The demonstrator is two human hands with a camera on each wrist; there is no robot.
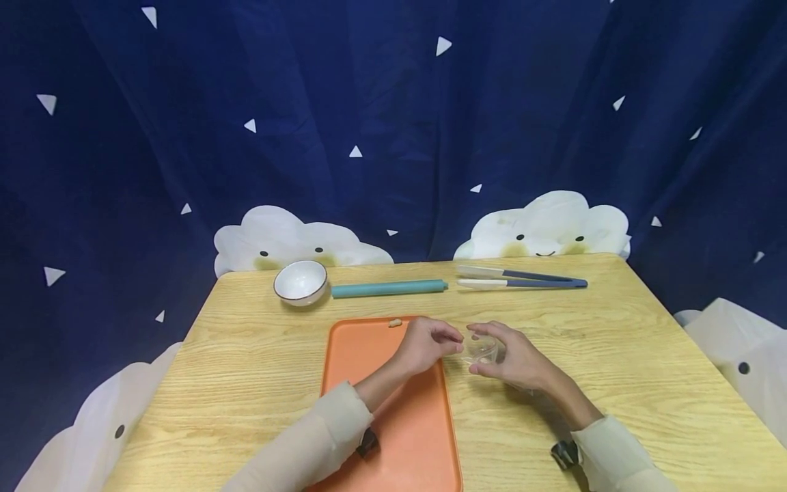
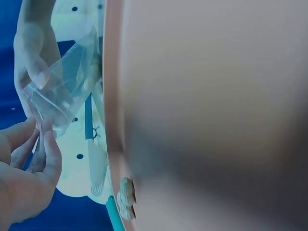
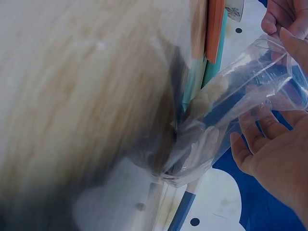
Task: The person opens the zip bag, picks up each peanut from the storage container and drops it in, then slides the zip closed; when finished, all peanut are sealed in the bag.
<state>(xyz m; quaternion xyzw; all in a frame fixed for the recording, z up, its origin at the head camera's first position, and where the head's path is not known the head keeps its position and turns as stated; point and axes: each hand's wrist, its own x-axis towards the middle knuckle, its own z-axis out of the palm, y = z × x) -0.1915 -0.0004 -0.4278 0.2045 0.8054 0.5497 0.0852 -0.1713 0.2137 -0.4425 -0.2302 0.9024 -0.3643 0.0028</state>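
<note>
1. At the near edge of the view, two pale sleeves reached in over the wooden surface, a black piece at each cuff.
2. Under the left forearm lay the orange tray, long side running away from the person.
3. Just past the tray's right edge, a clear bag was held between the hands, mouth up and tilted; whether its lower end touched the surface could not be told.
4. On the bag's right, the right hand held it near the mouth, thumb and fingers curved around it.
5. On the other side, the left hand pinched the bag's mouth edge, thumb against fingertips.
6. By the tray's far rim, inside it, lay at least one peanut.
7. Beyond the tray, a teal rod lay crosswise.
8. To the rod's left stood a white bowl with a dark rim, upright; to its right lay blue tongs, pale ends leftward and apart.
9. Behind everything hung a dark blue curtain with white triangles and smiling clouds.
</note>
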